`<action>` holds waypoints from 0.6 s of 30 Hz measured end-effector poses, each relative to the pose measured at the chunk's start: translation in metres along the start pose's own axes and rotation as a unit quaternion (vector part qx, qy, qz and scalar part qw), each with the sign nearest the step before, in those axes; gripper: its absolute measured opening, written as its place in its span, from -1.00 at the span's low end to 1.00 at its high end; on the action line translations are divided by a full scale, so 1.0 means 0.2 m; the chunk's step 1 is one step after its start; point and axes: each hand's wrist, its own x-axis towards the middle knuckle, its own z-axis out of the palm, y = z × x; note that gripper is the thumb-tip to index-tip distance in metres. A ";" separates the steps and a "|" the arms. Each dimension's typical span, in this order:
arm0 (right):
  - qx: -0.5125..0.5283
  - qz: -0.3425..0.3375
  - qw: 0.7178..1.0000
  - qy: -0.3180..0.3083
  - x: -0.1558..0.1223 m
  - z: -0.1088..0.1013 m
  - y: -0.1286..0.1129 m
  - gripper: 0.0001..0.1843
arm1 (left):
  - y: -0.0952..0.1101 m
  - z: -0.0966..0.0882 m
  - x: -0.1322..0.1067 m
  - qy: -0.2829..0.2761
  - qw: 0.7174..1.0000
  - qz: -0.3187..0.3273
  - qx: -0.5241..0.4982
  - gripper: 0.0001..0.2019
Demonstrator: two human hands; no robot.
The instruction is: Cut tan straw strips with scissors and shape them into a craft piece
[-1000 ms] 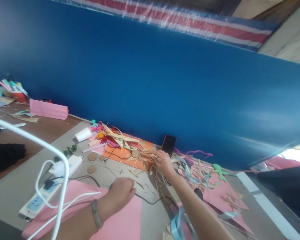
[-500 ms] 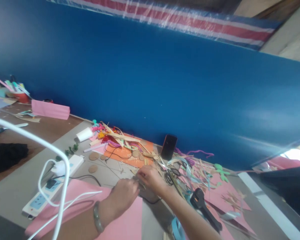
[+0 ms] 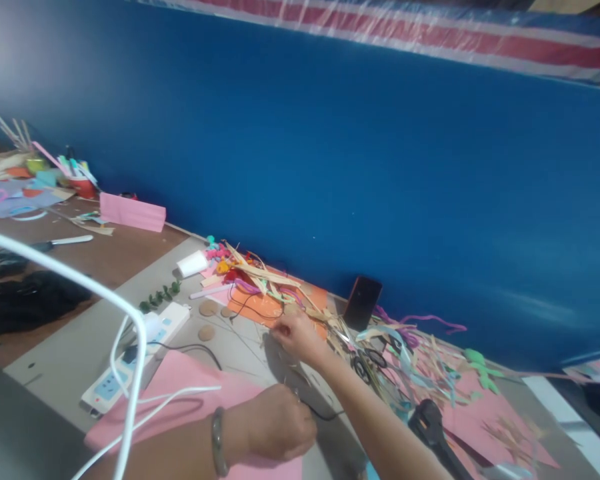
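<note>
My left hand, a bangle on its wrist, is closed in a fist above the edge of the pink paper. What it holds, if anything, is hidden. Farther out, my right hand has its fingers pinched together just below the orange paper. Anything in that pinch is too small or blurred to name. Left of it lie wooden discs. Black-handled scissors lie to its right among thin strips. The two hands are apart.
A white cable arches over the power strip at left. A dark phone leans against the blue wall. A black glue gun lies right of my forearm. A white cup lies on its side.
My hands were together over something small; now they have separated. My left hand has come down toward me, while the right stays farther out. The camera has turned somewhat left.
</note>
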 end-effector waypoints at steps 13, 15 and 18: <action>-0.008 0.139 0.982 0.131 -0.26 -0.48 0.22 -0.79 | 0.00 0.01 -0.02 -0.008 0.996 0.037 0.078 -0.78; -0.014 0.151 0.977 0.150 -0.34 -0.53 0.25 -0.78 | 0.00 0.01 -0.03 -0.009 0.996 0.035 0.078 -0.78; -0.021 0.188 0.960 0.208 -0.49 -0.62 0.32 -0.75 | -0.01 0.00 -0.02 -0.020 0.997 0.021 0.072 -0.79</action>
